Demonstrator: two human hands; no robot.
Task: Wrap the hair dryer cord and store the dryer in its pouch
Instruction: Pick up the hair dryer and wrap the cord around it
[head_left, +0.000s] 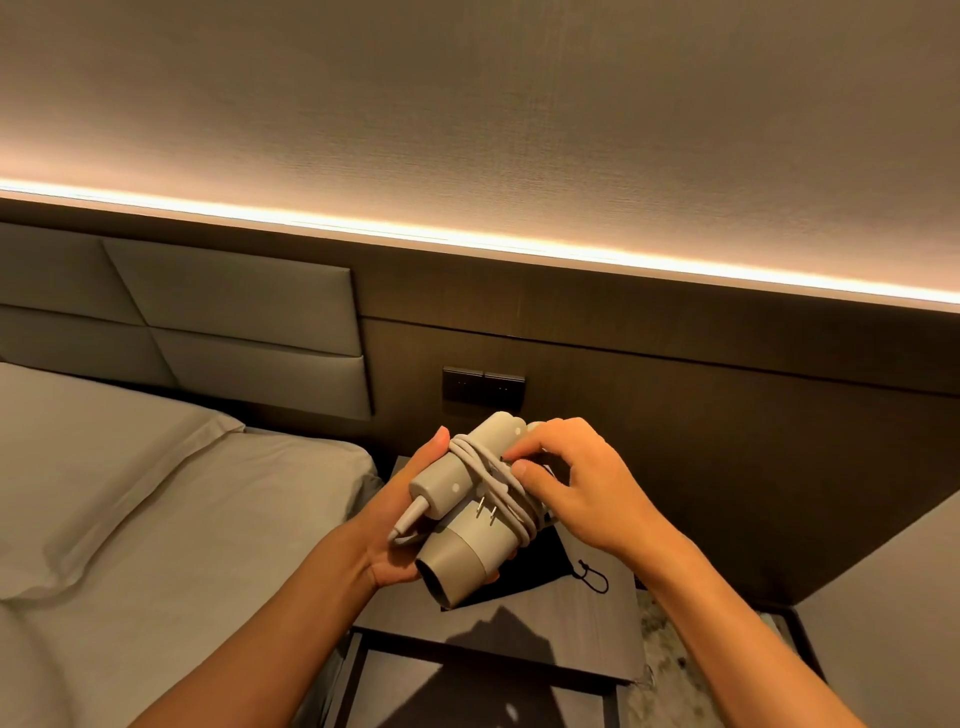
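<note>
A pale grey hair dryer (465, 556) with its handle folded is held over the nightstand, nozzle toward me. Its grey cord (506, 496) is wound several times around the body, and the plug's two prongs (487, 508) stick out on top. My left hand (400, 519) cradles the dryer from below and the left. My right hand (576, 486) pinches the cord coils on the right side with thumb and fingertips. The black pouch (556, 564) lies flat on the nightstand under the dryer, mostly hidden, its drawstring (592, 574) trailing right.
The dark nightstand (582, 639) stands between the bed (156, 519) on the left and a grey surface (893, 597) on the right. A dark switch panel (483, 387) sits on the wood wall behind. A padded headboard (234, 332) is at the back left.
</note>
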